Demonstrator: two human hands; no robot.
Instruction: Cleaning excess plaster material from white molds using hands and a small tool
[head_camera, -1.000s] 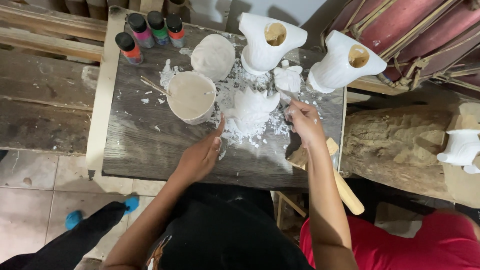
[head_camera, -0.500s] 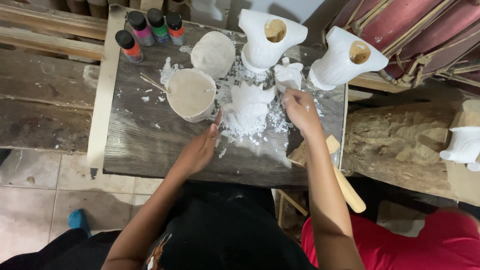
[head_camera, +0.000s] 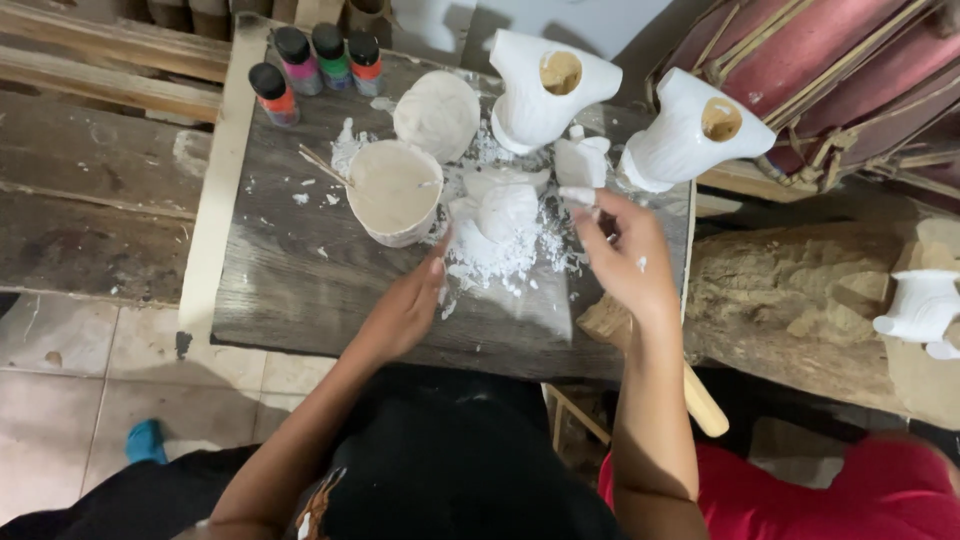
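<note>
At a worn wooden worktable (head_camera: 300, 290), you work a white plaster figure (head_camera: 505, 212) w/ both hands. Your left hand (head_camera: 405, 310) lies low on the board, fingers (head_camera: 436, 268) stretched nearly straight and close together, tips at the lower-left edge of the figure and its ring of white crumbs (head_camera: 505, 262); whether the tips press the plaster or only the crumbs, can't tell. Nothing is gripped in that hand. Your right hand (head_camera: 625, 255) hovers just right of the figure, fingers (head_camera: 580, 196) loosely curled, thumb and forefinger coated white, tips close together near a small white plaster chunk (head_camera: 582, 162); whether they pinch anything is unclear from this angle.

Just beyond your left fingertips, touching distance to the upper left, stands a round cup of pale plaster mix (head_camera: 393, 190) w/ a thin stick (head_camera: 322, 165) leaning at its rim. Past that cup, a domed plaster lump (head_camera: 436, 113). Farther out from your left fingers, at the table's far-left corner, four small paint bottles (head_camera: 315, 58) w/ black caps stand in a cluster. Beyond your right fingertips, two white hollow casts (head_camera: 545, 95) stand side by side, openings up, the second (head_camera: 690, 140) at the table's right edge. Well right of your right hand, another white piece (head_camera: 925, 305) rests on a rough log (head_camera: 790, 300).
</note>
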